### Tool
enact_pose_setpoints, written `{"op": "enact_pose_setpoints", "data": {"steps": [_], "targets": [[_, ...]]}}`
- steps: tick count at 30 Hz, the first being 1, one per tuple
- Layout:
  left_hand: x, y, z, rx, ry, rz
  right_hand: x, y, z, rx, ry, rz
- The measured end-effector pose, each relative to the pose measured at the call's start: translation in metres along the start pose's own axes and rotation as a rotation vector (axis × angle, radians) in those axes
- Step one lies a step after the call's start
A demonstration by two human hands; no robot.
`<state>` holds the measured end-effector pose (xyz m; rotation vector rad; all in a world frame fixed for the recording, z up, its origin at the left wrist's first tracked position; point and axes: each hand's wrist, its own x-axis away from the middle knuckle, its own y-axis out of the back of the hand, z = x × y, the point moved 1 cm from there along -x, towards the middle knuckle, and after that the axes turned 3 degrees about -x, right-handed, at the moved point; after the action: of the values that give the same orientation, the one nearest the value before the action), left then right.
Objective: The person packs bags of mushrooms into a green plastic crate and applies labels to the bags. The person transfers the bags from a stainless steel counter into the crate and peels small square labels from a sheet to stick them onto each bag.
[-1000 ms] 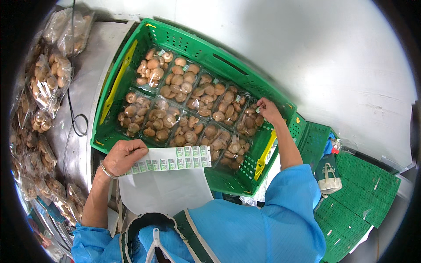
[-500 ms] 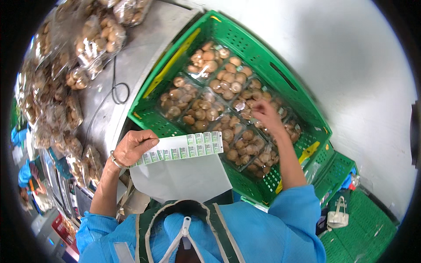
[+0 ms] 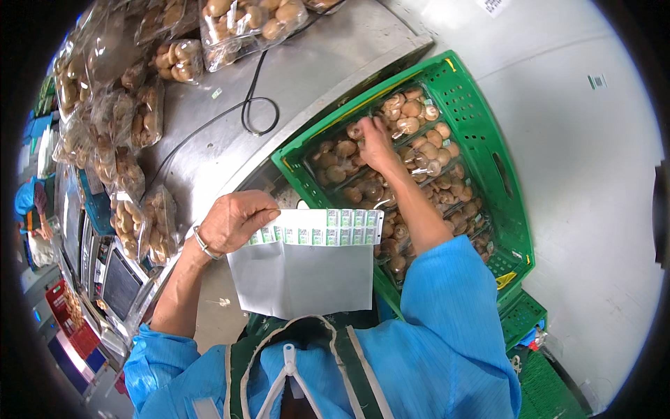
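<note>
My left hand (image 3: 241,220) pinches a white backing sheet (image 3: 300,276) with a strip of small green-and-white labels (image 3: 345,227) across its top. My right hand (image 3: 377,145) reaches into a green plastic crate (image 3: 488,143), fingers closed at a film-wrapped pack of brown mushrooms (image 3: 333,164) by the crate's upper-left side. Whatever is between those fingertips is hidden. Other wrapped packs (image 3: 436,150) fill the crate in rows, several with small labels, partly covered by my right arm.
Many bagged mushrooms (image 3: 146,112) lie on the steel counter (image 3: 209,136) at left, beside a looped black cable (image 3: 259,115). At far left are a machine with a dark panel (image 3: 122,279), a red crate (image 3: 66,314) and a co-worker in blue (image 3: 31,209). A white surface (image 3: 572,174) borders the crate at right.
The view has turned, so the crate sits further right and more counter shows. My right hand has moved from the crate's right end to a pack at its other end.
</note>
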<state>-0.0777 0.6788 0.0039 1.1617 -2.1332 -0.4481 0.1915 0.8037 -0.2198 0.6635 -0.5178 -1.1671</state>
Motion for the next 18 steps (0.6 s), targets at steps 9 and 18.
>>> {"op": "enact_pose_setpoints", "data": {"steps": [9, 18], "targets": [[-0.015, 0.009, 0.020, 0.030, -0.072, -0.062, 0.116, 0.105, 0.133, -1.061, -0.488, 0.264], [-0.056, -0.022, -0.017, 0.091, -0.166, 0.077, 0.142, 0.107, 0.128, -1.002, -0.399, 0.111]]}}
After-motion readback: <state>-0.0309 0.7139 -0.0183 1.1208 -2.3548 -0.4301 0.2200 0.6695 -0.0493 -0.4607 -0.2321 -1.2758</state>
